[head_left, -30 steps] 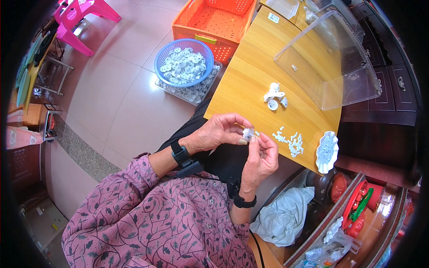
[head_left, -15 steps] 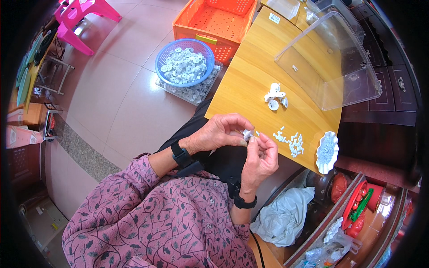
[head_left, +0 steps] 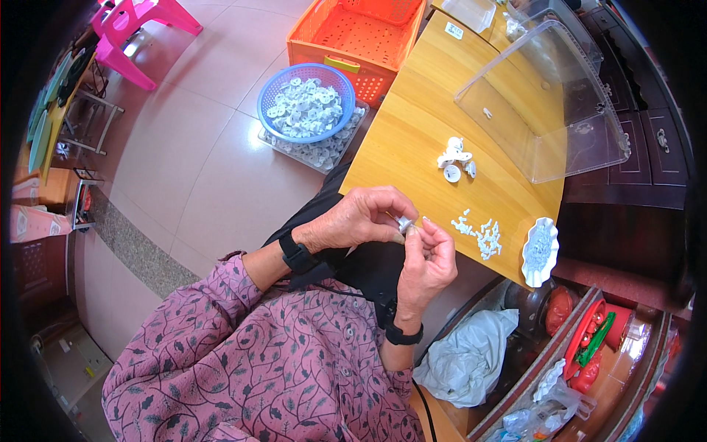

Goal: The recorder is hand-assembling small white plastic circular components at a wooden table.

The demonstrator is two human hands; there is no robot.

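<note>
Between the fingertips of my left hand point(head_left: 367, 215) is a small white plastic part point(head_left: 404, 224), mostly hidden by the fingers. My right hand point(head_left: 429, 261) is pinched against the same part from the other side; whether it also grips a smaller piece cannot be made out. Both hands are just off the near edge of the yellow wooden table point(head_left: 398, 140). Several round white plastic parts point(head_left: 454, 160) lie in a cluster on the tabletop. Nearer to my right hand, small white pegs point(head_left: 486, 239) are scattered. A scalloped white dish point(head_left: 540, 252) of tiny clear or bluish pieces sits at the table's right corner.
On the floor left of the table, a blue basket point(head_left: 262, 110) full of white parts rests on a clear tray point(head_left: 359, 121) of more. Behind is an orange crate point(head_left: 317, 53). A transparent bin point(head_left: 549, 110) lies on the table. A pale plastic bag point(head_left: 471, 353) is beside my right arm.
Both hands stay together at nearly the same place. The right fingertips have shifted slightly left, and the white part is turned a little and more covered.
</note>
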